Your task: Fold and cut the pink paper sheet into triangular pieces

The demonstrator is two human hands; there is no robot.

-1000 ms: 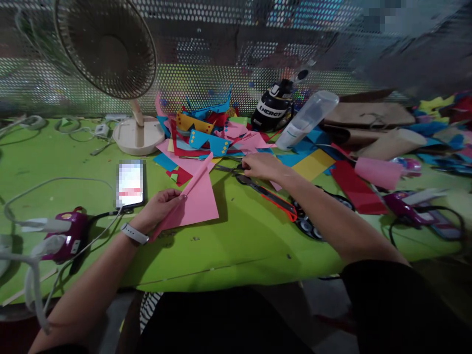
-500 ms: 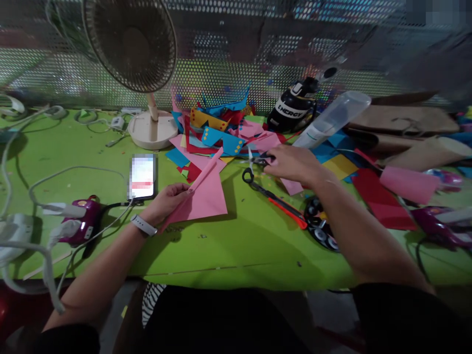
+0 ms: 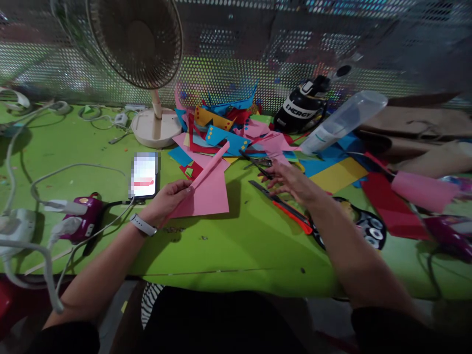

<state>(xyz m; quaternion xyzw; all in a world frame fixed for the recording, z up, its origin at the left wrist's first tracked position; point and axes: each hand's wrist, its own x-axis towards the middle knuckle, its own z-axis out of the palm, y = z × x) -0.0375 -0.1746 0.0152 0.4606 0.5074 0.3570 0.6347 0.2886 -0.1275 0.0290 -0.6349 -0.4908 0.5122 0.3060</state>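
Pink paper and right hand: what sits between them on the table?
Head view: bare green table separates the pink paper from the right hand; the box cutter lies under that hand, the scissors beyond.

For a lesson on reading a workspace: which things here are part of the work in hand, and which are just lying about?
In hand:
left hand gripping the pink paper, one edge rolled
right hand, fingers spread, above the utility knife
scissors just beyond it

Lying about:
desk fan
phone
purple glue gun
heap of coloured scraps
clear bottle
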